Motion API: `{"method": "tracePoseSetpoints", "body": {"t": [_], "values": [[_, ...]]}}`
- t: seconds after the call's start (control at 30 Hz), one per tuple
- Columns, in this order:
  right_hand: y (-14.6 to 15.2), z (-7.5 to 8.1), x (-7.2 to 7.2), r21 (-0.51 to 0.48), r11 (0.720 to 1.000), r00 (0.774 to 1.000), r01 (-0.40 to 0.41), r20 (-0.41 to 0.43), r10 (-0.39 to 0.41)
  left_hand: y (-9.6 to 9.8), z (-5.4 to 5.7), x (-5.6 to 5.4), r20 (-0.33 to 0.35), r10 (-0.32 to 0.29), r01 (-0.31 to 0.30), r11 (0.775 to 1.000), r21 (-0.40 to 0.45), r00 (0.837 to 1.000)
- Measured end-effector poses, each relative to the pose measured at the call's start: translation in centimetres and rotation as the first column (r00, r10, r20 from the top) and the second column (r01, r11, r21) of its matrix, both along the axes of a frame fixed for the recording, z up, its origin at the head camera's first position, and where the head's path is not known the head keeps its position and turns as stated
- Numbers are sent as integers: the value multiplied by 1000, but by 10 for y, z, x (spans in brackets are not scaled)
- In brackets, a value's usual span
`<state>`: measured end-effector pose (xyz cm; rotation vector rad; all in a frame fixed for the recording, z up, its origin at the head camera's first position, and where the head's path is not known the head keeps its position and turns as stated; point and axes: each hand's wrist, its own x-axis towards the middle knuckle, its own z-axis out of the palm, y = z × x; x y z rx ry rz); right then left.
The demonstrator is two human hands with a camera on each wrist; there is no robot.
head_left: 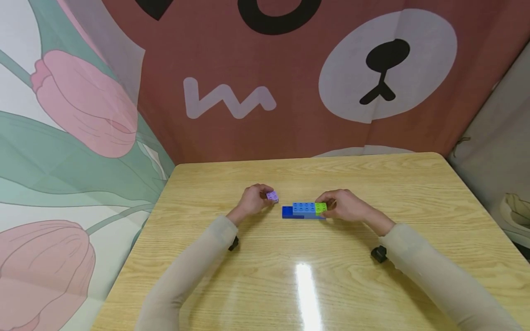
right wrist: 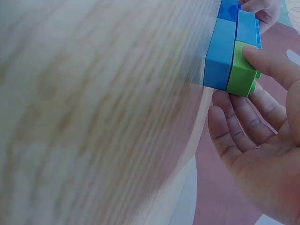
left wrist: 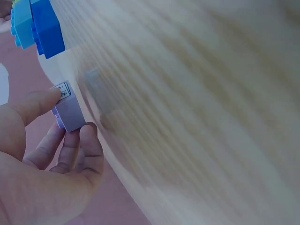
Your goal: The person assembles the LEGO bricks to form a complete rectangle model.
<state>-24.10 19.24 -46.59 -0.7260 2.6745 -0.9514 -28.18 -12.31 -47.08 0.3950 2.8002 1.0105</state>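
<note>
A small purple toy brick is pinched between the thumb and fingers of my left hand. In the left wrist view a printed label shows on the side of that purple brick, beside the thumb. To its right stands a two-layer row of bricks: a dark blue brick at the left, light blue bricks along the middle and a lime green brick on top at the right end. My right hand grips the green brick, thumb on its near side, fingers behind.
The bricks stand on a wood-grain table, which has a bright light reflection near its front. Behind it hangs a cloth with a bear print. A floral curtain borders the left side.
</note>
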Motion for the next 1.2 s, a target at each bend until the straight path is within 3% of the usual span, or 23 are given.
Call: {"method": "tracePoseSetpoints", "body": {"t": [0.77, 1.2], "values": [[1, 1, -1, -3, 1000, 1000, 2, 24, -2, 7, 20, 16, 57, -86, 83, 995, 64, 995], [0, 2, 0, -2, 1000, 1000, -5, 14, 5, 14, 25, 24, 54, -175, 172, 984, 55, 983]]}}
